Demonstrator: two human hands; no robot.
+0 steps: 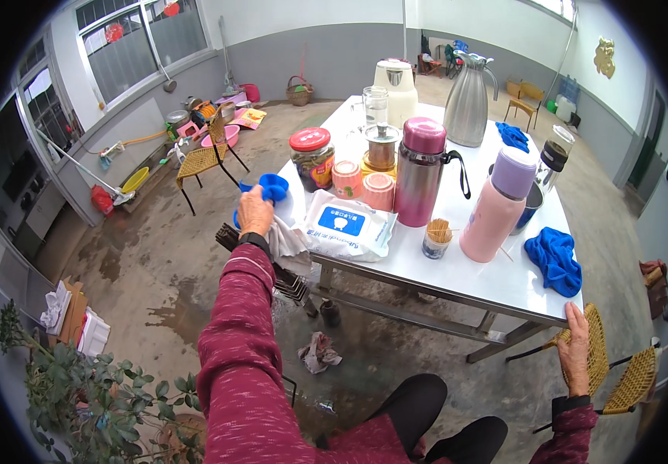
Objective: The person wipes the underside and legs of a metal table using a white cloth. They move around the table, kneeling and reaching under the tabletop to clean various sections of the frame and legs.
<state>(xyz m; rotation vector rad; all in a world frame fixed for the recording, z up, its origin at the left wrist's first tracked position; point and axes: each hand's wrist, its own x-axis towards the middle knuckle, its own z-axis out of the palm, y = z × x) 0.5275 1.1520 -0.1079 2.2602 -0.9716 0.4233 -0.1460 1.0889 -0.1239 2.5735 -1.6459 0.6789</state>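
Observation:
My left hand (pixel 255 212) is closed on a bunched blue cloth (pixel 273 185) at the left edge of the white table (pixel 484 284). A beige rag (pixel 288 243) hangs over the edge beside my wrist. Lower right, my right hand (pixel 576 351) grips the table's near corner, its fingertips against the edge. Another crumpled blue cloth (pixel 554 261) lies just above it. Between my hands stand a pack of wet wipes (pixel 345 226), a toothpick holder (pixel 437 240), a pink thermos (pixel 419 174) and a pink bottle with a lilac cap (pixel 496 209).
Farther back stand a red-lidded jar (pixel 312 159), two upturned pink cups, a glass mug (pixel 375 104), a cream kettle (pixel 396 87) and a steel jug (pixel 468 101). Woven chairs (pixel 592 342) flank the table. A rag (pixel 319 352) lies on the wet floor; a leafy plant (pixel 96 400) is lower left.

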